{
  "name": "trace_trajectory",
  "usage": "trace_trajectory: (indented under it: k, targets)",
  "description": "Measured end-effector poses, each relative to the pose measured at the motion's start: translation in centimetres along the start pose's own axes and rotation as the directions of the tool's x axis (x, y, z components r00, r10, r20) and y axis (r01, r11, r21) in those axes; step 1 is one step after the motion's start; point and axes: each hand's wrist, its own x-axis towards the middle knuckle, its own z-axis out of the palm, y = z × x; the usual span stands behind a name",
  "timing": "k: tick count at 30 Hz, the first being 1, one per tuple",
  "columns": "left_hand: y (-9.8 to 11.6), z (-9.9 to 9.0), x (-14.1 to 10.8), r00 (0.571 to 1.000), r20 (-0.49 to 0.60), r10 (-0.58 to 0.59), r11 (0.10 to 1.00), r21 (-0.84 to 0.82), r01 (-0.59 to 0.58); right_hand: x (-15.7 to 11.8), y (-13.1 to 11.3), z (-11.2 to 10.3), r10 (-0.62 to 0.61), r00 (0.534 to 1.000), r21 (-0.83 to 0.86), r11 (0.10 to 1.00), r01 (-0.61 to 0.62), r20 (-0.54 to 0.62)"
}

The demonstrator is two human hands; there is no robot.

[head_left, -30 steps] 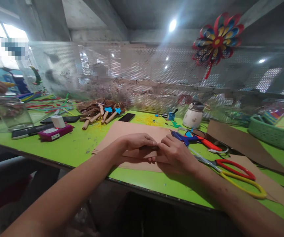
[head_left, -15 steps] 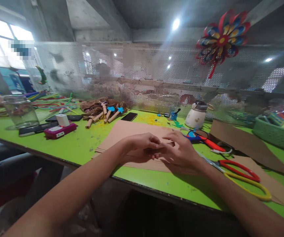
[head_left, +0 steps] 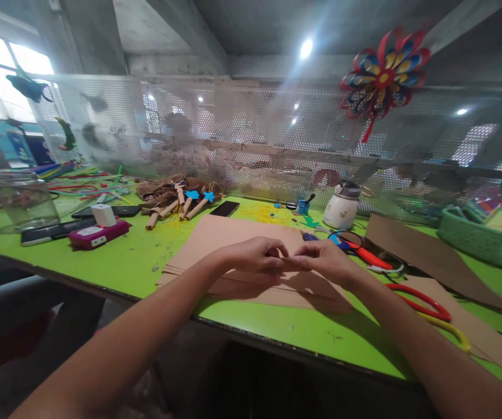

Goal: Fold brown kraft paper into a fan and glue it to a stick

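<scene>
Above a stack of light brown paper sheets [head_left: 220, 233] on the green table, my left hand [head_left: 257, 255] and my right hand [head_left: 323, 260] face each other with thumbs and fingers pinched. Between the fingertips runs a small piece of brown paper [head_left: 292, 263], held from both sides; its shape is mostly hidden. Scissors with red and yellow handles [head_left: 426, 302] lie beside my right forearm, partly covered by it. Past my right hand lie a blue tool [head_left: 310, 236] and a red-handled tool [head_left: 371, 255].
A white jar [head_left: 342, 209] stands behind the tools, with a green basket [head_left: 482, 238] at the right. Rolled brown paper pieces with blue shapes [head_left: 192, 201], a black phone [head_left: 225, 208], a purple box [head_left: 99, 234] and a glass jar [head_left: 26, 203] are further left.
My right hand's fingers have drawn back from my left hand into a pinch, and the brown piece now shows between the hands. The view has shifted slightly, moving the surroundings left.
</scene>
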Motion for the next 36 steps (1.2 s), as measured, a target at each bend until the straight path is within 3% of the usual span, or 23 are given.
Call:
trace_trajectory:
  k: [7, 13, 21, 28, 36]
  targets:
    - [0.4, 0.2, 0.0, 0.992, -0.111, 0.057, 0.967, 0.252, -0.028, -0.2, -0.4, -0.7, -0.023, 1.0, -0.068, 0.997, 0.023, -0.001]
    - [-0.2, 0.6, 0.1, 0.984, -0.149, 0.094, 0.968, 0.245, -0.056, -0.7, -1.2, -0.6, -0.17, 0.98, -0.155, 0.97, 0.185, 0.103]
    - [0.3, 1.0, 0.2, 0.967, -0.211, 0.144, 0.96, 0.266, -0.084, -0.6, -0.9, 0.2, -0.271, 0.963, -0.299, 0.918, 0.26, 0.006]
    - [0.2, 0.3, 0.2, 0.973, -0.222, 0.059, 0.96, 0.281, 0.006, -0.8, -1.4, -0.6, -0.232, 0.972, -0.302, 0.926, 0.229, 0.026]
    - [-0.1, -0.3, 0.0, 0.986, -0.165, 0.028, 0.966, 0.258, 0.016, -0.6, -1.2, -0.8, -0.179, 0.981, -0.186, 0.964, 0.191, 0.079]
